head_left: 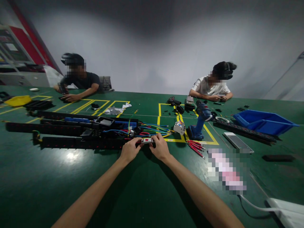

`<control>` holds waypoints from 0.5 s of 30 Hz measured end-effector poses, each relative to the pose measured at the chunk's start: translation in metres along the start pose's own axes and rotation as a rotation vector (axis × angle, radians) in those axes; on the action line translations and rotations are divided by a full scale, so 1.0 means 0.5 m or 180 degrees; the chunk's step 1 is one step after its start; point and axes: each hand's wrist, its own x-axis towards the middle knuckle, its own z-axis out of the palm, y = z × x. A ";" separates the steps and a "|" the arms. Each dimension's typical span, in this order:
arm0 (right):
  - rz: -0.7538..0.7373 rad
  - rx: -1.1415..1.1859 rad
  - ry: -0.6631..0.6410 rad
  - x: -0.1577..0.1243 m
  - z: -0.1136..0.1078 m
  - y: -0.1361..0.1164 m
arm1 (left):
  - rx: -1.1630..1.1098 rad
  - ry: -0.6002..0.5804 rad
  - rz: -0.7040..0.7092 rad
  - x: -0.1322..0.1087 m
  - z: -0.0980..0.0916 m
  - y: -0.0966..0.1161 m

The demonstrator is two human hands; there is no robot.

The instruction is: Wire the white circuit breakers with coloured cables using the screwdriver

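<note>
Shadowed grey wall point(147, 63) past far edge of green table point(42, 186); red-panelled unit point(23, 42), perhaps cabinet, beyond far left corner.

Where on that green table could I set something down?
Bare table shows between the left forearm and right forearm, and outside the left one, nearer than the black bars. It's crowded around the wires, white block, blue drill and red cables.

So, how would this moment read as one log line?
left hand: gripping white module | right hand: gripping its other end | nearby: red cables, blue power tool
</note>
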 end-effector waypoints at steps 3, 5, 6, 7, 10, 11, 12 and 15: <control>-0.0018 0.0010 -0.0015 -0.001 -0.001 0.000 | -0.0040 -0.0005 0.0023 0.000 -0.001 0.000; -0.0033 0.0004 -0.0039 -0.001 -0.001 0.000 | -0.0066 -0.0036 0.0043 0.000 -0.002 0.001; -0.0040 -0.0001 -0.0053 -0.001 -0.001 0.000 | -0.0067 -0.0052 0.0040 0.001 -0.003 0.002; -0.0045 -0.0005 -0.0065 -0.001 -0.002 0.001 | -0.0060 -0.0072 0.0033 0.001 -0.005 0.004; -0.0056 -0.0019 -0.0093 0.001 -0.003 0.000 | -0.0023 -0.0100 0.0045 0.002 -0.009 0.010; -0.0058 -0.0027 -0.0098 0.001 -0.004 0.000 | -0.0027 -0.0114 0.0083 0.002 -0.010 0.012; -0.0058 -0.0037 -0.0104 0.002 -0.004 -0.001 | -0.0039 -0.0131 0.0130 0.002 -0.011 0.013; -0.0025 -0.0060 -0.0130 0.003 -0.007 -0.005 | -0.0073 -0.0240 0.0252 0.003 -0.011 0.014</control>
